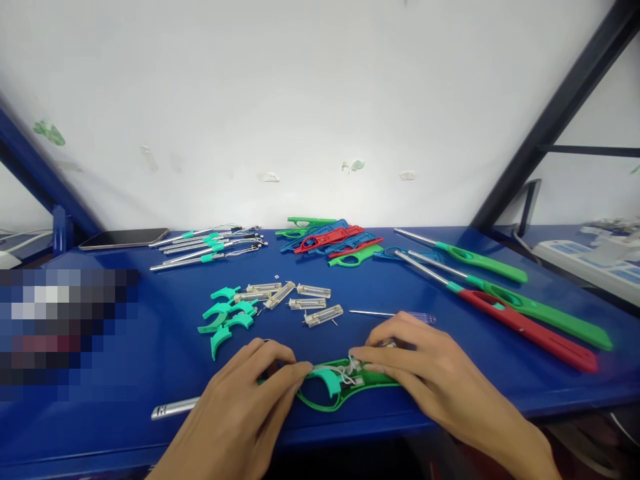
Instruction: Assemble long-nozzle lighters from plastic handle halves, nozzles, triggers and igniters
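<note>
A green lighter shell half [325, 405] lies open side up near the table's front edge, with a teal trigger [327, 380] and thin white wires [345, 372] inside it. A metal lighter tube [175, 407] sticks out to the left from under my left hand [255, 393], whose fingers are closed on the shell's left end. My right hand [420, 363] bends over the shell's right part, its thumb and fingers pinching a small clear fuel tank [387, 343], mostly hidden by the fingers.
Loose teal triggers [227, 317] and clear fuel tanks [307, 303] lie beyond my hands. Wired metal tubes [210, 247], coloured shell halves [333, 239] and a phone [125, 238] lie farther back. A screwdriver [373, 313] is behind my right hand; assembled lighters [525, 327] lie right.
</note>
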Demonstrator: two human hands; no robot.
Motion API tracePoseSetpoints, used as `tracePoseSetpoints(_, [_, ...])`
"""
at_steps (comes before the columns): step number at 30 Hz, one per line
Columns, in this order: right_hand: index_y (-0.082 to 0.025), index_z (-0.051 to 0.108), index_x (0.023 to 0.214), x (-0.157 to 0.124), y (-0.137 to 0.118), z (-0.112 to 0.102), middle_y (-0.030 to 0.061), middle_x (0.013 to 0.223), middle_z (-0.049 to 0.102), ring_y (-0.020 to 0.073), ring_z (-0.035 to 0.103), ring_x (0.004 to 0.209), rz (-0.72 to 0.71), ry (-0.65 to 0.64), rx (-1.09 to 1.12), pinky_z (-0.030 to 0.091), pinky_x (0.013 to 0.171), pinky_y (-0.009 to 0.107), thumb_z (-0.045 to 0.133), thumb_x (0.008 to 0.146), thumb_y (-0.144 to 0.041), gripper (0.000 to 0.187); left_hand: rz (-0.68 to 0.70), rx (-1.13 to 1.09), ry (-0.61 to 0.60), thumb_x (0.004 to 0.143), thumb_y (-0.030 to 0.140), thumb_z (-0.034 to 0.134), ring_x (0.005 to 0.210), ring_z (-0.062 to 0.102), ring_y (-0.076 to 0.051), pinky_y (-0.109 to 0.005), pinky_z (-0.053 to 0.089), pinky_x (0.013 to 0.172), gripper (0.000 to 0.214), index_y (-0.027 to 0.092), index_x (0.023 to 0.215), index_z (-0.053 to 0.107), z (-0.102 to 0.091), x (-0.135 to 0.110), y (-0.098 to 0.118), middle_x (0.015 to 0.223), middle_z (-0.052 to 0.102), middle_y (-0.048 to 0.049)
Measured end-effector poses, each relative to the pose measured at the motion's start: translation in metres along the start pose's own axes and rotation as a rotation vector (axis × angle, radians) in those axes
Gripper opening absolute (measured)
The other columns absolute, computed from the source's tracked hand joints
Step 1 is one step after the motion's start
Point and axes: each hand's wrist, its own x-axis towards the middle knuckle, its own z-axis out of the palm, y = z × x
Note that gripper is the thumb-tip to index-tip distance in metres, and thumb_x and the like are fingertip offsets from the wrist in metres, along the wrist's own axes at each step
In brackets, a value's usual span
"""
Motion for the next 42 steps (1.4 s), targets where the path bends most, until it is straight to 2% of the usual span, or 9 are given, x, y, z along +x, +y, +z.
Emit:
tracePoseSetpoints(5, [-0.03, 0.076, 0.127, 0.001, -0.0003, 0.0002, 0.0032, 0.111, 0.076, 0.0158, 0.073, 0.095, -0.01, 0.032, -0.033, 0.054, 0.09, 0.033, 0.053, 0.114, -0.025, 0.027, 0.007, 0.009, 0.014, 0.111, 0.01, 0.047, 0.098, 0.066, -0.017, -0.029, 0.059, 0.089, 0.033, 0.028, 0.133, 0.065, 0.0, 0.0004, 0.0, 0.114, 0.066, -0.0023])
tracePoseSetpoints(13, [-0.029, 0.076, 0.124, 0.0, 0.0013, 0.0027, 0.0046, 0.114, 0.078, 0.0174, 0.076, 0.097, -0.001, 0.034, -0.07, 0.057, 0.099, 0.038, 0.05, 0.115, -0.03, 0.028, 0.002, 0.012, 0.01, 0.112, 0.011, 0.048, 0.098, 0.066, -0.018, -0.031, 0.058, 0.09, 0.032, 0.028, 0.132, 0.064, -0.0005, -0.002, 0.0005, 0.114, 0.067, -0.0026])
tracePoseSetpoints(23, [-0.026, 0.079, 0.12, 0.0013, 0.0002, 0.0019, 0.0074, 0.107, 0.078, 0.019, 0.074, 0.09, -0.033, 0.116, -0.11, 0.06, 0.083, 0.035, 0.049, 0.115, -0.03, 0.031, 0.0, 0.007, 0.008, 0.112, 0.011, 0.047, 0.097, 0.066, -0.018, -0.03, 0.058, 0.088, 0.032, 0.028, 0.132, 0.065, -0.0004, -0.001, 0.001, 0.114, 0.067, -0.003])
tracePoseSetpoints(30, [-0.025, 0.078, 0.122, 0.0009, -0.0008, 0.0023, 0.0068, 0.109, 0.077, 0.0194, 0.072, 0.092, -0.024, 0.119, -0.092, 0.059, 0.08, 0.034, 0.054, 0.114, -0.027, 0.025, -0.001, 0.011, 0.017, 0.112, 0.011, 0.047, 0.097, 0.066, -0.018, -0.03, 0.059, 0.088, 0.031, 0.028, 0.131, 0.065, -0.0024, -0.0017, 0.0013, 0.113, 0.067, -0.0031])
tracePoseSetpoints(37, [-0.027, 0.078, 0.122, 0.0004, -0.0008, 0.0008, 0.004, 0.11, 0.078, 0.0176, 0.075, 0.093, 0.0, 0.062, -0.056, 0.059, 0.089, 0.034, 0.052, 0.114, -0.024, 0.028, 0.004, 0.029, 0.02, 0.112, 0.013, 0.046, 0.096, 0.067, -0.018, -0.03, 0.06, 0.087, 0.03, 0.027, 0.129, 0.066, -0.0022, -0.0002, 0.0028, 0.112, 0.067, -0.0035])
tracePoseSetpoints(42, [-0.029, 0.077, 0.125, -0.0006, -0.0009, 0.0012, 0.0022, 0.111, 0.077, 0.017, 0.072, 0.097, 0.028, -0.007, -0.013, 0.056, 0.084, 0.032, 0.055, 0.113, -0.024, 0.025, 0.006, 0.031, 0.02, 0.113, 0.013, 0.046, 0.097, 0.066, -0.018, -0.03, 0.06, 0.088, 0.03, 0.027, 0.13, 0.065, -0.0016, 0.0009, 0.0023, 0.113, 0.067, -0.0036])
